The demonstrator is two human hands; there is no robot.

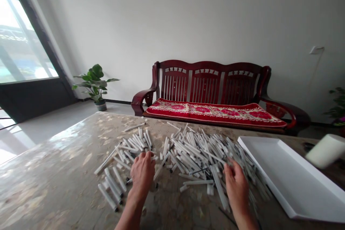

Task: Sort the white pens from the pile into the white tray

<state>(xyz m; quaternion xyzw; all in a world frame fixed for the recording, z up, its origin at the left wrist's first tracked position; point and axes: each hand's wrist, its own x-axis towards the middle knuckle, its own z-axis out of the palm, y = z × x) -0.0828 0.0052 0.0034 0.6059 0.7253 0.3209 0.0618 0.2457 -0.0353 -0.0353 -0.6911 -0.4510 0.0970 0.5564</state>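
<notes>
Many slim, whitish translucent tubes, several with black ends, lie on the table. The larger heap (194, 151) spreads across the middle. A smaller group (134, 142) lies to its left, with several tubes (111, 185) lined up nearer me. My left hand (142, 170) is over the near side of the smaller group, palm down, fingers together and curled; its fingertips are hidden, so what they hold does not show. At the heap's right side, my right hand (237, 181) has thumb and fingers pinched at one end of a white tube (214, 156).
A shallow white tray (299, 183) sits right of the heap, with a white roll (326, 151) beyond it. The patterned table (67, 172) extends left. Behind it stand a dark red wooden bench (207, 82) with a floral cushion and a potted plant (95, 82).
</notes>
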